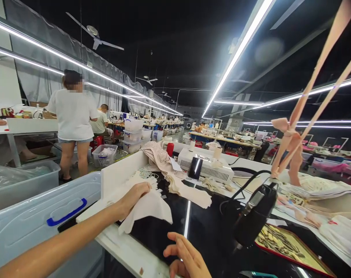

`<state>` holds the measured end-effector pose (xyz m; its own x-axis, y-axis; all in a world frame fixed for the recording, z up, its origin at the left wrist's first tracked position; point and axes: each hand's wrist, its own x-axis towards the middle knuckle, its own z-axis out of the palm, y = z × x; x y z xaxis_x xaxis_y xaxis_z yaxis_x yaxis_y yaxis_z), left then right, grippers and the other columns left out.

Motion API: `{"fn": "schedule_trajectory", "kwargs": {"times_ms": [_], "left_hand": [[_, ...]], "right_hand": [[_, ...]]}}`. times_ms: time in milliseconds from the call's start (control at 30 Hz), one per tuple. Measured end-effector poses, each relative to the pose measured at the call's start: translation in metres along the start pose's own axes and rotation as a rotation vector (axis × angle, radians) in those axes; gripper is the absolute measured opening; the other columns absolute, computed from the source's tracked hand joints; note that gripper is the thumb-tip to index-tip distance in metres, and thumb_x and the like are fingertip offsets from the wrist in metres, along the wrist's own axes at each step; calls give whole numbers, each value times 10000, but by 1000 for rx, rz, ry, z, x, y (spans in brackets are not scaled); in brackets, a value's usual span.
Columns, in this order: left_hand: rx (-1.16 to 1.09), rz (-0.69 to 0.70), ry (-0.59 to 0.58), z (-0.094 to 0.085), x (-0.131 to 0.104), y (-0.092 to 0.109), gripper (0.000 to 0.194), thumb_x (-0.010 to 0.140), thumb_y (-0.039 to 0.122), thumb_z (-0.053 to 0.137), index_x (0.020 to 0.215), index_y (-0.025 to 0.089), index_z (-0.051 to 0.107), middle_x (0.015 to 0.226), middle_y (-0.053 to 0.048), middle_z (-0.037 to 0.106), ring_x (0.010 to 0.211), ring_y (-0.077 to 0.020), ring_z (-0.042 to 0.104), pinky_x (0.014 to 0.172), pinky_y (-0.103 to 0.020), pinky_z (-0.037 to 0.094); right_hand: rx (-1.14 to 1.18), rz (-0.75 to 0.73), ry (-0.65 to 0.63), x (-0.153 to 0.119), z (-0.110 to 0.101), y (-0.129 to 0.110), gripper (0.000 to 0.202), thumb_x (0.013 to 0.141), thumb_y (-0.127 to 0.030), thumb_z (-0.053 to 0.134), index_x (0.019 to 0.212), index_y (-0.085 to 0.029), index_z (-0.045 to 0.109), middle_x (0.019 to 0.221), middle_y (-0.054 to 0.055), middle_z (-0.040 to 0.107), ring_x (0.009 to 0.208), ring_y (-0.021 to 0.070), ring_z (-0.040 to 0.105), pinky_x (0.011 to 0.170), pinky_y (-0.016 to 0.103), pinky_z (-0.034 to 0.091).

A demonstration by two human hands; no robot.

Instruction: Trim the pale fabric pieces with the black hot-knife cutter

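Observation:
My left hand [135, 197] is closed on the upper edge of a pale cloth piece [152, 210], which hangs down over the left part of the black tabletop [210, 231]. Some of the cloth is hidden under my fingers. Lower in the view, near the table's front edge, my right hand [188, 256] is empty, with fingers apart and slightly bent. A stack of similar pale cloth pieces [189, 191] lies just beyond both hands. To the right of them stands a black device [256, 212] with a cord, pale pink straps [292, 143] knotted above it.
A red-rimmed tray [297, 247] of seeds or shells sits at right. Behind are a white vented box [207, 166], a dark phone-like object [195, 168] and a red thread cone [170, 149]. At left stand a lidded plastic bin [45, 216] and a person [74, 112].

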<state>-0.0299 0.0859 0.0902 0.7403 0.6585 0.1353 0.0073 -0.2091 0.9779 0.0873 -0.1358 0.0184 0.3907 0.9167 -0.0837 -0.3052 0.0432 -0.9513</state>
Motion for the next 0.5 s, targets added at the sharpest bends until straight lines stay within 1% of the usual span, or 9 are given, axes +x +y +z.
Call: {"fn": "schedule_trajectory", "kwargs": {"times_ms": [33, 100, 167, 200, 233, 300, 333, 400, 500], "left_hand": [[-17, -28, -49, 8, -7, 4, 252, 722, 429, 563, 710, 211, 439, 701, 53, 400, 650, -130, 343, 574, -261, 310], [-43, -79, -128, 21, -19, 10, 233, 700, 420, 553, 733, 212, 453, 693, 57, 387, 642, -128, 329, 564, -257, 286], [-56, -116, -181, 31, -26, 14, 239, 702, 426, 560, 755, 210, 474, 697, 54, 409, 642, -130, 345, 561, -253, 275], [-61, -131, -200, 35, -28, 14, 244, 704, 431, 566, 762, 210, 481, 699, 53, 419, 643, -130, 351, 561, -252, 271], [-67, -146, -214, 38, -30, 13, 248, 704, 433, 573, 768, 209, 487, 699, 51, 429, 644, -130, 355, 561, -250, 269], [-84, -183, -234, 44, -31, 10, 263, 703, 440, 595, 782, 209, 498, 694, 51, 443, 645, -131, 362, 564, -248, 269], [-90, -203, -241, 47, -31, 7, 282, 706, 454, 616, 790, 210, 504, 691, 52, 451, 645, -132, 368, 566, -248, 272], [-97, -247, -268, 52, -32, 1, 358, 741, 531, 664, 807, 208, 525, 701, 47, 485, 651, -135, 394, 577, -248, 292], [-48, -353, -350, 60, -36, -7, 573, 812, 757, 641, 817, 186, 585, 716, 19, 548, 648, -140, 437, 590, -253, 316]], "right_hand": [[24, 22, -2, 3, 0, 2, 776, 682, -811, 814, 1126, -182, 712, 921, 70, 745, 528, 96, 618, 503, 214, 463], [63, 70, 4, 7, 0, 4, 812, 657, -833, 812, 1137, -184, 722, 1033, 103, 751, 578, 103, 659, 463, 180, 426], [105, 108, 6, 8, 1, 3, 825, 629, -855, 809, 1081, -169, 734, 1053, 110, 741, 583, 89, 650, 410, 145, 371], [126, 117, 1, 8, 0, 2, 812, 624, -849, 818, 1044, -159, 736, 1001, 95, 733, 566, 77, 625, 390, 138, 361], [143, 116, -8, 8, 0, 1, 786, 622, -829, 838, 1004, -150, 734, 906, 65, 709, 541, 65, 588, 379, 138, 370], [153, 93, -23, 6, -2, 0, 714, 621, -760, 892, 939, -142, 724, 722, -13, 603, 501, 48, 511, 379, 146, 409], [144, 80, -28, 5, -4, -1, 687, 624, -729, 911, 924, -142, 722, 671, -40, 550, 490, 43, 485, 384, 147, 419], [119, 52, -31, 2, -8, -3, 666, 630, -707, 921, 915, -139, 722, 653, -51, 525, 491, 38, 468, 391, 143, 418], [80, 22, -28, -4, -15, -5, 665, 659, -722, 894, 933, -141, 722, 730, -17, 601, 517, 47, 507, 396, 147, 415]]}}
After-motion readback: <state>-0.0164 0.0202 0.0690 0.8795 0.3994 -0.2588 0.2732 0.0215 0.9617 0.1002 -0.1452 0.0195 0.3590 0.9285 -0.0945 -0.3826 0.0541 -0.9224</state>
